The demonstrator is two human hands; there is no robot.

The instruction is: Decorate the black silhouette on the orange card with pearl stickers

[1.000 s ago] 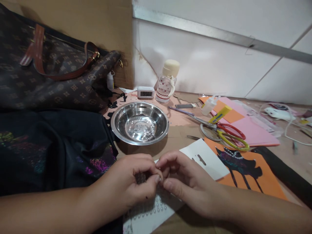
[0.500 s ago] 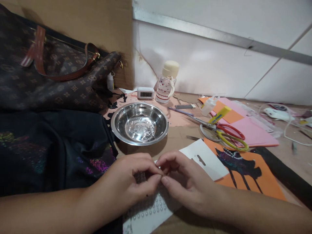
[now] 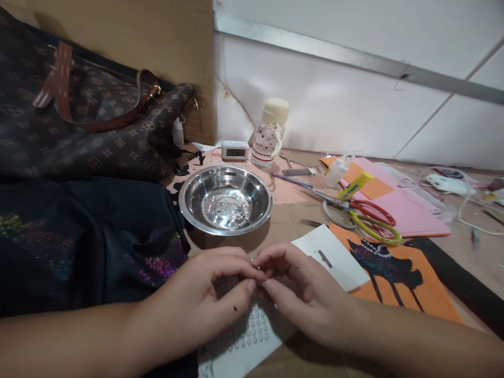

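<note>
Left hand (image 3: 214, 289): since half a second ago, I see its thumb drawn back from the right hand's (image 3: 311, 294) thumb.
Grip: fingertips nearly together; I cannot tell whether either pinches anything.
Pearl sheet (image 3: 248, 357): beneath both hands, nearer me than the metal bowl (image 3: 189, 210); middle hidden, near end cut off.
Long axis: lower left to upper right, slotted end upper right.

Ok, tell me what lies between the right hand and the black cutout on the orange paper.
In the head view, the slotted end of a white card lies between the right hand and the black cutout, its corner over the orange paper.
</note>
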